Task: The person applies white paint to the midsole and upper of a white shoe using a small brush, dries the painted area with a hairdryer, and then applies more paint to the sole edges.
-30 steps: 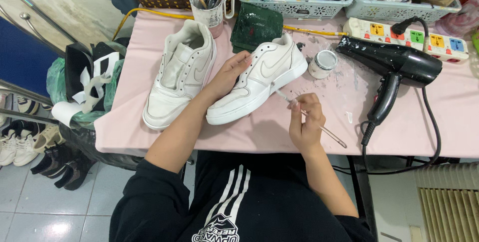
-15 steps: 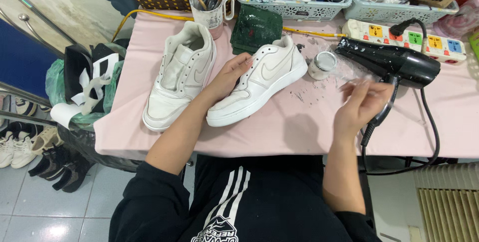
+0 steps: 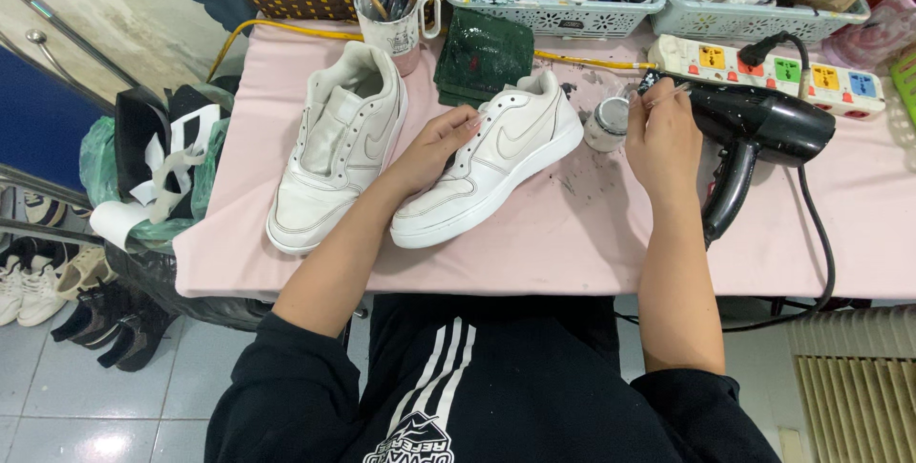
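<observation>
1. Overhead, a pink table [image 3: 572, 243] fills the middle of the view; its top is speckled with dark flecks near the middle. Along its far edge stand a yellow basket [image 3: 286, 0], a mug [image 3: 393, 29] packed with brushes, two pale baskets [image 3: 553, 10] of jars and bottles, and a power strip [image 3: 778, 64]. A folded green cloth [image 3: 482, 57] lies in front of the mug.
2. Below the table, grey floor tiles show; shoes [image 3: 57, 291] sit at the left beside a green bag [image 3: 153, 167] of black and white items, and a vent grille [image 3: 859, 377] stands at the right.
3. Two white sneakers lie on the table. The left sneaker [image 3: 334, 143] rests untouched; the right sneaker [image 3: 501, 157] lies just beside it, toe toward the person.
4. The left hand [image 3: 439, 143] lies flat on the right sneaker's laces and side, fingers spread, pressing it down.
5. The right hand [image 3: 660, 134] is pinched shut on a thin brush [image 3: 668, 93], whose tip points toward a small jar [image 3: 607, 124] just beside the sneaker's heel. A black hairdryer [image 3: 759, 134] lies to the right, near the hand.
6. Against the view half a second before, the right hand has moved up and leftward from the hairdryer's handle to the jar; the left hand and both sneakers have stayed put.
</observation>
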